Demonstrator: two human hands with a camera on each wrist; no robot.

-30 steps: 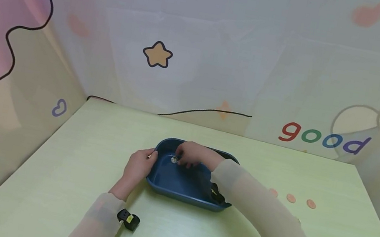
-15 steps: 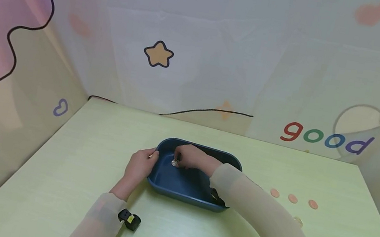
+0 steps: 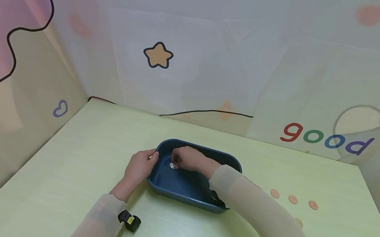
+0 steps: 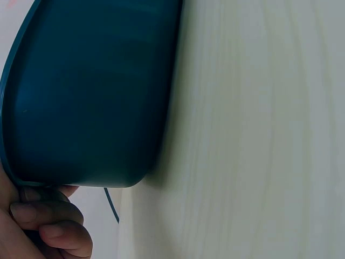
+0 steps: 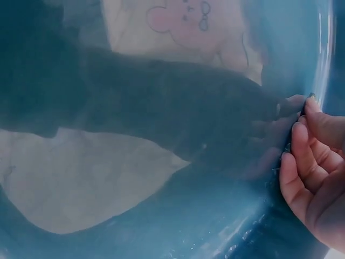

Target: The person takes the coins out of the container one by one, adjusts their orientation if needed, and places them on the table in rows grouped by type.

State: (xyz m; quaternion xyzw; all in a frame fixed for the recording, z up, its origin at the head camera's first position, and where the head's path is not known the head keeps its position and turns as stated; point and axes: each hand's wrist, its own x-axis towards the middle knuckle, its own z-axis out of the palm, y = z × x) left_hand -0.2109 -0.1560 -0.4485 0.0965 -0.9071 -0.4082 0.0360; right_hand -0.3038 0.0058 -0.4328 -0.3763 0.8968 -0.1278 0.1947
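Note:
A dark blue rectangular basin (image 3: 174, 183) with rounded corners stands on the table. My left hand (image 3: 139, 167) grips its left rim, thumb at the edge; in the left wrist view the fingers (image 4: 54, 229) are curled by the basin wall (image 4: 91, 97). Inside the basin, my right hand (image 3: 188, 159) pinches a small silver coin (image 3: 172, 166) near the left end. Only a thin edge of that coin (image 5: 311, 96) shows between thumb and fingertip in the right wrist view. The right forearm covers the basin's front right corner.
To the right of the basin lie several copper-coloured coins (image 3: 292, 199) in a row. A gold-coloured coin (image 3: 299, 223) sits nearer, partly behind the right sleeve. A printed cloth wall (image 3: 198, 73) rises behind the table (image 3: 104, 129). The basin floor shows bright reflections.
My right fingers have closed on the silver coin and shifted it slightly toward the front of the basin. The left hand keeps its place on the rim.

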